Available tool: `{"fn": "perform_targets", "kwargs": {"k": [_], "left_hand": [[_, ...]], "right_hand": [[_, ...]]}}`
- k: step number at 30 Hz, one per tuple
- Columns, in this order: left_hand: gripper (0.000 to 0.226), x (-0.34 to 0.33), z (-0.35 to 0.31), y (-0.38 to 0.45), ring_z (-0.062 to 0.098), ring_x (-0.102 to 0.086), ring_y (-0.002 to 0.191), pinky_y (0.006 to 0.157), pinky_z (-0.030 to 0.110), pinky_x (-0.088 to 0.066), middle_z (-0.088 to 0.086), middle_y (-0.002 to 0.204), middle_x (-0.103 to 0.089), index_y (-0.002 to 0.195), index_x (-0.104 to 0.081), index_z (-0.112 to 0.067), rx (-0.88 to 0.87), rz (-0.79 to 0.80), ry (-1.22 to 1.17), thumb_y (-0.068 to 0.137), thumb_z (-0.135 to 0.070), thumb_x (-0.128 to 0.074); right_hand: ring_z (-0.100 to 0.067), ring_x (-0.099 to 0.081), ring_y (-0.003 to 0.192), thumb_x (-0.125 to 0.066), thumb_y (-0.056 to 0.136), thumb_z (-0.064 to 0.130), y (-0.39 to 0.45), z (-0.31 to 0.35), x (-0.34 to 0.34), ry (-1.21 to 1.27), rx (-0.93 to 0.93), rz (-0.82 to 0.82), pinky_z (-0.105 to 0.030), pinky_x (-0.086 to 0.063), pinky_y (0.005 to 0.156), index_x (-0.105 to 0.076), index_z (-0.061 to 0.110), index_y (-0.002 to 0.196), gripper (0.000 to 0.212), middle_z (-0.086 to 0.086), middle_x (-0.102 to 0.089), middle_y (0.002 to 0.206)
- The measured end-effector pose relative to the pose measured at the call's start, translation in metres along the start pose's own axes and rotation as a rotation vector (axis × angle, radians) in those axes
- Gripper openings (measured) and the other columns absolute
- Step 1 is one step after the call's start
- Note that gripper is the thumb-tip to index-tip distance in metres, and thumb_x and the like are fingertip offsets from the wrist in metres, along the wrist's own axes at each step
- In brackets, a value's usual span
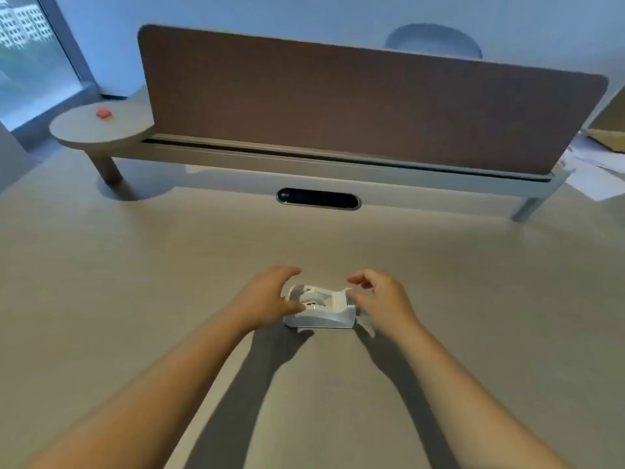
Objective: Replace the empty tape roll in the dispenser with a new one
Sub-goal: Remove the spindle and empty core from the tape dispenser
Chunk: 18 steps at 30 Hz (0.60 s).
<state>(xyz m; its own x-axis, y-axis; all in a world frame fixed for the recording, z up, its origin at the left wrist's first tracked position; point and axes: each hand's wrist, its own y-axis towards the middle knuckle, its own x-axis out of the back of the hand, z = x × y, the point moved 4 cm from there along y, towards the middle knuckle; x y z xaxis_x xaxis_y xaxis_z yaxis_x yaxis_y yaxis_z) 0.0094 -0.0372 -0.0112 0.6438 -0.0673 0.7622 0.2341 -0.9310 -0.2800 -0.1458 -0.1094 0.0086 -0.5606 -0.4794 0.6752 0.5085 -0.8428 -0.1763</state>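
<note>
Head view: my left hand [267,299] grips the tape dispenser [319,308] at its left end. Its long axis runs left-right. My right hand [378,299] hovers loosely curled at the cutter end.

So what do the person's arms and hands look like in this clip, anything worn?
Both forearms are bare as far as the frame shows, no sleeves in view. The left hand and right hand carry no gloves, and no watch, ring or bracelet is visible.

Both hands — left [267,299], right [382,302] — flank white dispenser [321,316] on desk [135,282].
</note>
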Motion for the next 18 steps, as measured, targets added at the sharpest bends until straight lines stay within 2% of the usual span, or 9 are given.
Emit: {"fn": "perform_targets", "kwargs": {"k": [2,5,10,15,18], "left_hand": [[0.066,-0.007,0.006,0.006,0.023,-0.033,0.131,0.108,0.034,-0.027,0.006,0.145,-0.036,0.134,-0.031,-0.019,0.008,0.014,0.01,0.077,-0.027,-0.062],[0.068,-0.02,0.014,0.011,0.024,-0.036,0.129,0.105,0.034,-0.029,0.007,0.143,-0.039,0.134,-0.032,-0.019,0.033,0.041,0.0,0.075,-0.025,-0.064],[0.068,-0.027,0.026,0.015,0.024,-0.045,0.123,0.104,0.035,-0.036,0.008,0.138,-0.046,0.132,-0.035,-0.015,0.053,-0.024,-0.104,0.072,-0.02,-0.066],[0.062,-0.026,0.035,0.017,0.023,-0.053,0.116,0.101,0.036,-0.041,0.01,0.128,-0.056,0.124,-0.047,-0.012,0.061,-0.033,-0.233,0.067,-0.016,-0.072],[0.059,-0.027,0.04,0.017,0.021,-0.055,0.114,0.101,0.036,-0.042,0.009,0.125,-0.059,0.121,-0.051,-0.014,0.069,-0.045,-0.296,0.066,-0.014,-0.073]], "right_hand": [[-0.025,-0.051,0.108,-0.054,0.084,0.013,0.009,-0.001,-0.009,-0.092,0.037,0.013,-0.032,-0.04,0.088,-0.06,0.006,0.106,0.024,-0.012,-0.06,0.116],[-0.026,-0.05,0.105,-0.054,0.083,0.014,0.018,-0.004,-0.025,-0.168,0.062,0.046,-0.035,-0.039,0.088,-0.06,0.008,0.104,0.023,-0.012,-0.061,0.113],[-0.023,-0.045,0.108,-0.052,0.084,0.02,0.026,-0.007,-0.04,-0.233,0.107,0.049,-0.033,-0.034,0.09,-0.06,0.014,0.105,0.023,-0.004,-0.062,0.116],[-0.021,-0.045,0.105,-0.054,0.084,0.026,0.031,-0.008,-0.049,-0.26,0.139,0.035,-0.028,-0.02,0.076,-0.062,0.019,0.097,0.017,0.001,-0.066,0.107],[-0.023,-0.045,0.102,-0.053,0.085,0.025,0.031,-0.007,-0.05,-0.267,0.171,0.028,-0.029,-0.013,0.067,-0.06,0.018,0.095,0.014,0.0,-0.066,0.103]]}}
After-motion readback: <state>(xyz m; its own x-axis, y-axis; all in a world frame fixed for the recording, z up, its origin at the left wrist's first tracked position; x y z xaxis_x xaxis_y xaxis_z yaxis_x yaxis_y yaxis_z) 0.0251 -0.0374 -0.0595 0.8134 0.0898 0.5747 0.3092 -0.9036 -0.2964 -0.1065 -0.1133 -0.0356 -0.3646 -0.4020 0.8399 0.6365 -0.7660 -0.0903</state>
